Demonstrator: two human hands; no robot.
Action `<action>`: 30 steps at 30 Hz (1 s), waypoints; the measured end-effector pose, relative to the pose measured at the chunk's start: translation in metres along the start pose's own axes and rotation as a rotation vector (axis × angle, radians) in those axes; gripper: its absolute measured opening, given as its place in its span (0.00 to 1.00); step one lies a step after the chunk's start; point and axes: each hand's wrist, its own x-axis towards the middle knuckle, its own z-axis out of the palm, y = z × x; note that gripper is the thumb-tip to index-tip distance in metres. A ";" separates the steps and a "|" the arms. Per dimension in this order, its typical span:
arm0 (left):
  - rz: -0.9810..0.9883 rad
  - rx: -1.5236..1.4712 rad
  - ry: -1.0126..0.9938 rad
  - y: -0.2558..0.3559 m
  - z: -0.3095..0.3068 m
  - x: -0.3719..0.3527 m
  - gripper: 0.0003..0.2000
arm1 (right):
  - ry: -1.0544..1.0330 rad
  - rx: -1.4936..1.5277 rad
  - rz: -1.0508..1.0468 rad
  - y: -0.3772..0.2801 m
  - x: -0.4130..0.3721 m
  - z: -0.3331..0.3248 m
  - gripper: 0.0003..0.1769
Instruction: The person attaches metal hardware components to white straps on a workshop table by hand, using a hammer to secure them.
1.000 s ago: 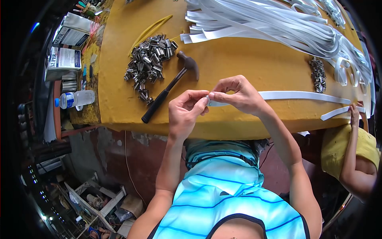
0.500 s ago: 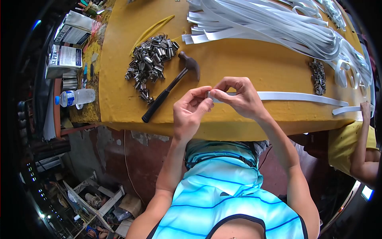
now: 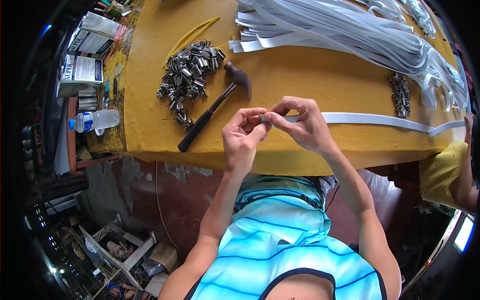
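Observation:
My left hand (image 3: 240,142) pinches a small metal clip (image 3: 262,118) at the end of a flat white strap. Beside it, my right hand (image 3: 302,125) grips the white strap (image 3: 370,119) close to that end, its thumb against my left fingertips. The fingers partly cover the clip, so how it sits on the strap cannot be made out. From my right hand the strap runs along the table's near side to the right. Left of my hands lies a hammer (image 3: 216,106) with a black handle, next to a heap of shiny metal clips (image 3: 192,70).
A thick bundle of white straps (image 3: 330,30) covers the far right of the yellow table (image 3: 300,75). Small metal parts (image 3: 401,97) lie at right. A co-worker's hand (image 3: 469,122) is at the right edge. A water bottle (image 3: 102,120) and cans (image 3: 82,70) stand at left.
My left hand has shifted slightly right and its fingers have closed in nearer the clip. At right, the second strap and the co-worker's hand have moved up and right.

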 end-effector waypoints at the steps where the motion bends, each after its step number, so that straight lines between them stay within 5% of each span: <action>1: -0.048 -0.007 0.007 0.003 0.001 0.003 0.13 | 0.011 -0.054 -0.033 0.003 0.001 -0.001 0.09; 6: -0.130 0.152 0.009 0.005 -0.011 0.016 0.13 | 0.068 -0.368 -0.195 0.006 -0.004 -0.015 0.11; 8: -0.061 0.637 0.034 0.011 -0.015 0.017 0.13 | 0.001 -0.463 -0.175 0.023 -0.004 -0.024 0.12; 10: 0.490 1.127 0.135 0.004 -0.036 0.024 0.12 | 0.041 -0.502 -0.182 0.034 -0.005 -0.026 0.11; 14: 0.578 1.688 0.210 0.022 -0.065 0.034 0.13 | 0.074 -0.582 -0.258 0.047 -0.004 -0.028 0.10; 18: 0.558 1.760 0.129 0.013 -0.080 0.041 0.10 | 0.074 -0.570 -0.248 0.048 -0.003 -0.027 0.10; 26: 0.244 1.109 -0.054 0.051 -0.035 -0.009 0.10 | 0.113 -0.561 -0.258 0.051 -0.005 -0.027 0.11; 28: 0.602 1.157 -0.145 0.057 -0.029 -0.021 0.12 | 0.114 -0.558 -0.249 0.050 -0.005 -0.027 0.11; 30: 0.551 1.174 -0.173 0.060 -0.024 -0.029 0.14 | 0.108 -0.547 -0.216 0.049 -0.005 -0.026 0.11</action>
